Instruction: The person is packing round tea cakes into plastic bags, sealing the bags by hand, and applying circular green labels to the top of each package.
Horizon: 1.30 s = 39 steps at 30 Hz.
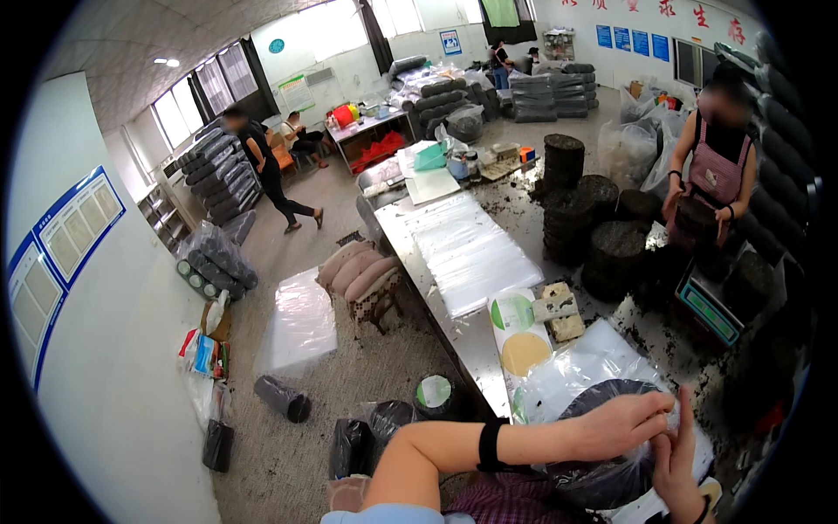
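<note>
Bare tabletop (454,327) lies open leftward; stacked dark discs (567,218) and a scale (709,307) crowd ahead.

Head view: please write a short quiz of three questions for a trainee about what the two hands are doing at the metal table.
1. True or false: both hands grip the edge of the clear plastic bag that holds the dark round pressed disc.
2. Which wears a black wristband: A) left hand B) right hand?
3. Fill in: the long stack of clear plastic sheets lies on the ___ table.

Key: 1 true; 2 A; 3 metal.
</note>
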{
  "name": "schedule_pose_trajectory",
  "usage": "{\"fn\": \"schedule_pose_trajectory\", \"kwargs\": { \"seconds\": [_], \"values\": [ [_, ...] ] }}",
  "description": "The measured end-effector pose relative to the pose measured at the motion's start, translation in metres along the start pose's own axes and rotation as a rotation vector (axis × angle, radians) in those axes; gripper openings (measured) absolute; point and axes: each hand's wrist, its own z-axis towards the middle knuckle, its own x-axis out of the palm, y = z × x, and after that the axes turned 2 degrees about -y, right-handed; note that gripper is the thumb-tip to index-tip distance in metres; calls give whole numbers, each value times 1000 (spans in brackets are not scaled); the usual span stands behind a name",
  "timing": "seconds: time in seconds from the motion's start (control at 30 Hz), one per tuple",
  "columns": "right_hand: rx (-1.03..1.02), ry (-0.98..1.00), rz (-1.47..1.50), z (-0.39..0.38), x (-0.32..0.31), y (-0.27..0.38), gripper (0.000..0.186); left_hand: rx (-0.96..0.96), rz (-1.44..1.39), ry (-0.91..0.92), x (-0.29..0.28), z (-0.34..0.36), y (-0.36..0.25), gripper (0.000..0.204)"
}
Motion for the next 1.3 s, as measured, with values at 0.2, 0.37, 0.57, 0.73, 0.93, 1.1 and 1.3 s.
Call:
{"fn": "schedule_pose_trajectory", "kwargs": {
  "seconds": [0.2,0.37,0.57,0.73,0.93,1.1,1.3],
  "values": [
    [-710,51,-777,31,-19,12,19,377,647,149,-33,-5,-5,19],
    [-831,234,-881,25,-36,-27,37,196,530,380,-44,-65,17,18],
    [-591,116,-804,-2,-56,-90,35,53,409,521,-55,-85,17,22],
    [-368,24,-689,10,-50,-47,33,-308,-539,288,6,-45,17,24],
    [-191,215,-173,9,-13,3,33,-349,-53,362,40,-28,21,42],
    [-116,247,-323,12,-46,-21,17,-607,-634,260,43,-30,31,23],
    [-587,-85,-576,-23,-27,-22,13,-836,-682,475,7,21,32,19]
  ]
}}
